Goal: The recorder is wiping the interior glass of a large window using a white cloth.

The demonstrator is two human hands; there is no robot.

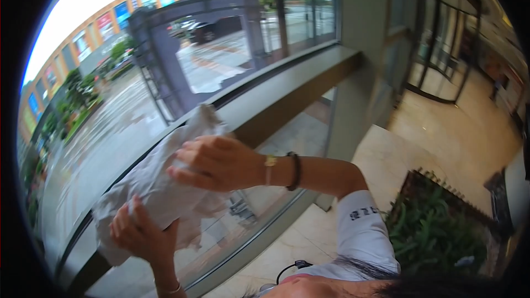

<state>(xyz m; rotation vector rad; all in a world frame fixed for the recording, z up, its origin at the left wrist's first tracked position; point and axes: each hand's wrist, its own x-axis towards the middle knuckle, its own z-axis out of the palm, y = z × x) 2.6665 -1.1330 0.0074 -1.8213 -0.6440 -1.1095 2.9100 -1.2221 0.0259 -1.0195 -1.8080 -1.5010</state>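
A crumpled pale grey-white cloth [155, 188] lies over the ledge of a window frame [285, 74] and hangs down over its near side. My right hand [215, 163], with bracelets at its wrist, holds the upper part of the cloth between thumb and curled fingers. Lower down and to the left, my left hand [143, 229] grips the cloth's near edge, its fingers bent over the fabric. Folds hide part of the ledge beneath. Above the ledge stands a large glass pane [124, 103], with a lower pane [290, 132] below it.
A wide pillar [360, 16] rises at the window's right end. A planter with green leaves [434, 236] stands on the tiled floor [397, 145] at the lower right. Farther off are a revolving door [443, 49] and a distant person [499, 85]. Outside is a dark arch-like structure [157, 54].
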